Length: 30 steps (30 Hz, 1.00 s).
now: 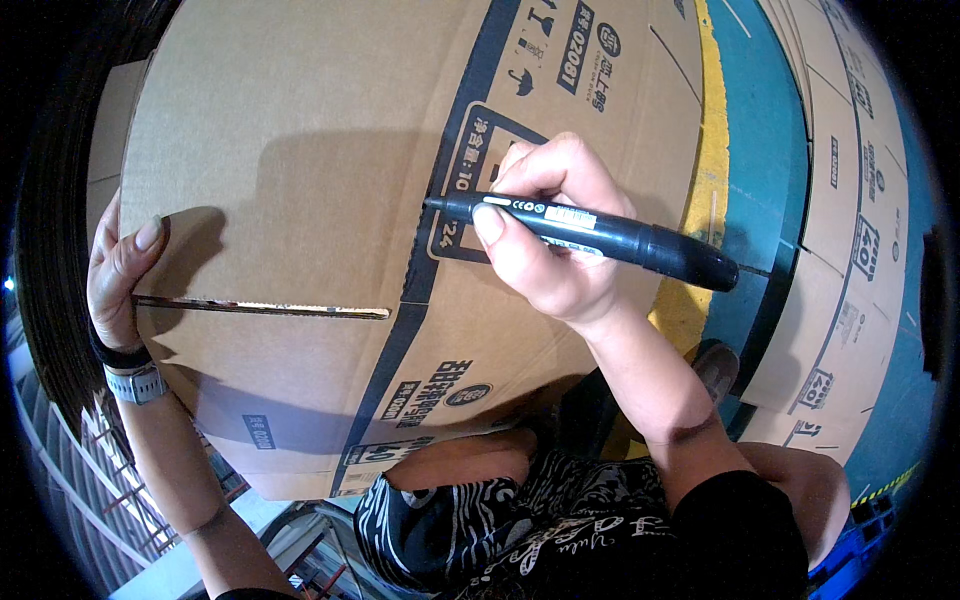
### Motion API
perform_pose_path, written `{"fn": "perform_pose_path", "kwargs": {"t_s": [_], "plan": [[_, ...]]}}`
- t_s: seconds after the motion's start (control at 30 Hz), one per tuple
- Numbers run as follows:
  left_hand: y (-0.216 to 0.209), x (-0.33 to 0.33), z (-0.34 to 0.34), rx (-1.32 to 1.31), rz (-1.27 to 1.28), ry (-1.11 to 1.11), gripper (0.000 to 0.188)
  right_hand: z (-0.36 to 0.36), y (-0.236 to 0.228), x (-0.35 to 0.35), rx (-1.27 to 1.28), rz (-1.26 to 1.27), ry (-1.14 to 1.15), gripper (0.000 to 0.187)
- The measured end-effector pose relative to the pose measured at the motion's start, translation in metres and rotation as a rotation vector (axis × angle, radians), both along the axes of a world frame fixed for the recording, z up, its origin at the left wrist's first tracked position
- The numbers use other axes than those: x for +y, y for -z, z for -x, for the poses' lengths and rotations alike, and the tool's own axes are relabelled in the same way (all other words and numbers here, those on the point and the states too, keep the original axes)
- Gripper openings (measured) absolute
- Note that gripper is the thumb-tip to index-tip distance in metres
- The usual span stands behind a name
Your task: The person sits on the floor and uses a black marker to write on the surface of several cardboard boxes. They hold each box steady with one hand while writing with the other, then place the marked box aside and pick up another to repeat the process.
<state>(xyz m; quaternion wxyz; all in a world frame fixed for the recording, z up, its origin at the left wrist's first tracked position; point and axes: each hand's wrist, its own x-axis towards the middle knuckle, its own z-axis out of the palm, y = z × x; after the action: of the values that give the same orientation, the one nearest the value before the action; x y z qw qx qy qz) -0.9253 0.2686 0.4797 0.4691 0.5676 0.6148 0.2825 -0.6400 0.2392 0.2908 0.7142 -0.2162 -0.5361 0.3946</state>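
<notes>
A large flattened brown cardboard box [300, 110] with dark printed bands fills the middle and left of the view. My right hand [555, 235] is closed around a thick black marker [690, 258], its tip pointing left at the dark band. Whether the tip touches the cardboard I cannot tell. My left hand [118, 270] grips the cardboard's left edge, thumb on top and the other fingers hidden behind it. Just below that thumb, a narrow slot runs from the left edge toward the band.
More flattened printed cartons [850, 200] are stacked at the right, on a teal floor [745, 180] with a yellow stripe [685, 310]. Grey ribbed hoses [70, 480] lie at the lower left. Part of a blue crate [865, 535] shows at the lower right.
</notes>
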Motion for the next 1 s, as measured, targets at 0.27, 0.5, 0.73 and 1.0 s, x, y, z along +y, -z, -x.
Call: {"fn": "perform_pose_path", "kwargs": {"t_s": [0.27, 0.5, 0.73, 1.0], "plan": [[0.0, 0.0, 0.002, -0.001, 0.009, -0.015, 0.064, -0.002, 0.0, 0.001, 0.018, 0.023, 0.0, 0.011], [-0.001, -0.003, -0.004, 0.013, -0.054, -0.006, 0.061, -0.002, -0.002, -0.003, -0.011, 0.012, -0.008, 0.011], [-0.002, 0.002, 0.0, 0.033, -0.006, 0.038, 0.059, -0.002, -0.003, -0.007, -0.027, 0.016, -0.014, 0.013], [0.0, -0.003, -0.009, 0.053, -0.059, -0.003, 0.058, 0.001, -0.005, -0.011, -0.053, -0.008, -0.018, 0.013]]}}
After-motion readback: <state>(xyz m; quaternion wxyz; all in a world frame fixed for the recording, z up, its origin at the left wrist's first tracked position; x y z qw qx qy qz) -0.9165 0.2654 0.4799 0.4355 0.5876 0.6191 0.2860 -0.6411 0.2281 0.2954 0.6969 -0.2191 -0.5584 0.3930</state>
